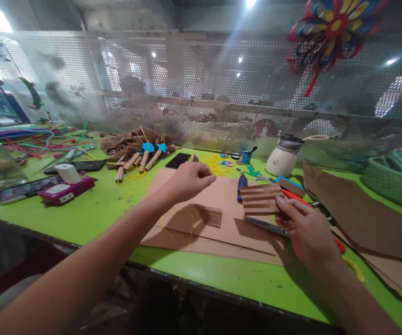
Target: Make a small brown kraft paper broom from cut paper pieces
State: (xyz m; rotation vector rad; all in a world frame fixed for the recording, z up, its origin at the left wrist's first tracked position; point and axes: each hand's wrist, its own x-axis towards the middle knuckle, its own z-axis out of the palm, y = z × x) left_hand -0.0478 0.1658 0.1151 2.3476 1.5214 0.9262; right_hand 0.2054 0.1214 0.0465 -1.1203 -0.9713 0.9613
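Fingers of my right hand [307,228] pinch the pleated card [261,199] over the brown sheet [218,223]; my left hand [188,180], fingertips closed, perhaps holds yellow thread. Loose grip could unfold pleats.

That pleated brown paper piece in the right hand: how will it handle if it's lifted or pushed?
The pleated brown paper piece, pinched at one edge by the right hand, juts out unsupported without drooping, so it is probably light and fairly stiff across its folds. Pushed along them, it would likely squeeze like an accordion. It looks like thin paper, so a hard grip might crush the creases.
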